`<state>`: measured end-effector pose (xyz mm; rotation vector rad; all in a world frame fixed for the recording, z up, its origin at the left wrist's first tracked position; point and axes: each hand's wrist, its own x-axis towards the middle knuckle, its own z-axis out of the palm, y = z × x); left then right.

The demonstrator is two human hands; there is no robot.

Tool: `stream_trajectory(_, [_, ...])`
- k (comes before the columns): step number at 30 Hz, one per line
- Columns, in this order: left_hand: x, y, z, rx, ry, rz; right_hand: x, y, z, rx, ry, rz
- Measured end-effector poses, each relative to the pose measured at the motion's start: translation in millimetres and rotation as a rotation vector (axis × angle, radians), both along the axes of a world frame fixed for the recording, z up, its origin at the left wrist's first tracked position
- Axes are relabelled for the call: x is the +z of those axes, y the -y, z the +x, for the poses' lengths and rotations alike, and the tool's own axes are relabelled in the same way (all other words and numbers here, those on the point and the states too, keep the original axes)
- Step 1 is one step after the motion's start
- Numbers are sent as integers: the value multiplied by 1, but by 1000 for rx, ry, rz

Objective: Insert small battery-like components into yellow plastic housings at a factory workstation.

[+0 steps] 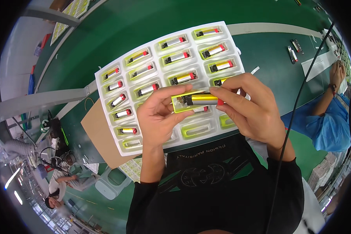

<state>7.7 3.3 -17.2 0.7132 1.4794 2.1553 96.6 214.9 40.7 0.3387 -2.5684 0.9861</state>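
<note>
Over the white tray (123,62), my left hand (156,113) grips a small lime-green open case (176,107) between thumb and fingers. A battery assembly (202,99) with a yellow-and-silver body, a black end with small parts and a red end lies at the case's opening. My right hand (255,107) pinches its red end and the case's right end with thumb and fingers. Whether the battery is fully seated in the case I cannot tell. In the tray's pockets are several similar lime-green cases holding batteries (176,57). A lime-green case without a battery (196,129) sits in the near row.
The tray rests on a green table, partly over a brown cardboard sheet (101,130). Loose small devices (292,54) and a white paper (318,66) lie at right, near a co-worker in blue (329,124). A black cable (300,93) hangs across the right side. Another person (62,187) sits at lower left.
</note>
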Motion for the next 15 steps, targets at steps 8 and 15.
stream_trajectory(8, [-2,-7,-1,-7,-1,15,-7,5,-5,-29,-53,7])
stream_trajectory(15, [-7,-6,-3,-18,-63,16,-13,9,-5,-73,-28,42])
